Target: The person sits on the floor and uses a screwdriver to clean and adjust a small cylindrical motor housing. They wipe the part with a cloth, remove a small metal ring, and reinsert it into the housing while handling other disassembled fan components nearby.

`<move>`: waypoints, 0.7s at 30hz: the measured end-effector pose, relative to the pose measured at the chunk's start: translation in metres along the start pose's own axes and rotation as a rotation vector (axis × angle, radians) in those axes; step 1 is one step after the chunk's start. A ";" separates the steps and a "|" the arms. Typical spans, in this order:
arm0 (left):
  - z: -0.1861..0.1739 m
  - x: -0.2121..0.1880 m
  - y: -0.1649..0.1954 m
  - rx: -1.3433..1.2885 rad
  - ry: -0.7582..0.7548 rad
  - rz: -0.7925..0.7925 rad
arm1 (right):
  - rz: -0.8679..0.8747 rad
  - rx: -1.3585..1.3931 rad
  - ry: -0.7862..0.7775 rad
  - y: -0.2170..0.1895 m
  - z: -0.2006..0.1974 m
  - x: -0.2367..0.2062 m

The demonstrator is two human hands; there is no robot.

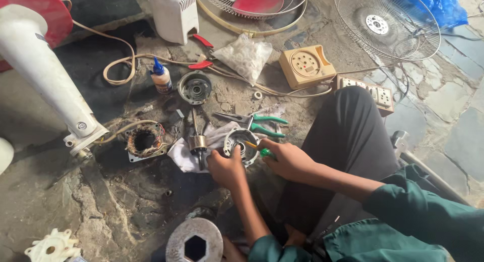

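My left hand [228, 167] grips the near rim of a round metal motor end cover [241, 143] resting on a white cloth [214, 137]. My right hand [288, 160] holds a green-handled screwdriver [259, 150] whose tip points into the cover's centre. A rotor with its shaft [197, 140] lies on the cloth just left of the cover. Green-handled pliers [254, 123] lie beyond it.
A stator with copper windings [145, 140], a second end cover [195, 87], a glue bottle [161, 78], a plastic bag of parts [245, 54], a beige socket box [306, 65], fan guards [385, 23], a white fan stand [48, 75] and cables lie on the cracked floor.
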State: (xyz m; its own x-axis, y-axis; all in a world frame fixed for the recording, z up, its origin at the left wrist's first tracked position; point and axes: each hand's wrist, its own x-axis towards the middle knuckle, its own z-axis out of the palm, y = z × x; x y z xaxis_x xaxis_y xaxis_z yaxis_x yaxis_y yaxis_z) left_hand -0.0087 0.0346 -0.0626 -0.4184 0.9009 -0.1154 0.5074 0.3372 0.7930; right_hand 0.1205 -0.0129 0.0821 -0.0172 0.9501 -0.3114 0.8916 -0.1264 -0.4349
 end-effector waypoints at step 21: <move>-0.014 0.008 0.005 -0.066 -0.035 -0.043 | -0.091 -0.089 -0.082 -0.024 -0.028 0.004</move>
State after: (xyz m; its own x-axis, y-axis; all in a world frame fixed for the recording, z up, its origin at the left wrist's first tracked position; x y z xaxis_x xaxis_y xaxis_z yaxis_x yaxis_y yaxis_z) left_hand -0.0196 0.0399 -0.0510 -0.4115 0.8954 -0.1702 0.4382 0.3581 0.8245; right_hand 0.1121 0.0023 0.1146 -0.1337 0.9296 -0.3435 0.9210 -0.0113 -0.3893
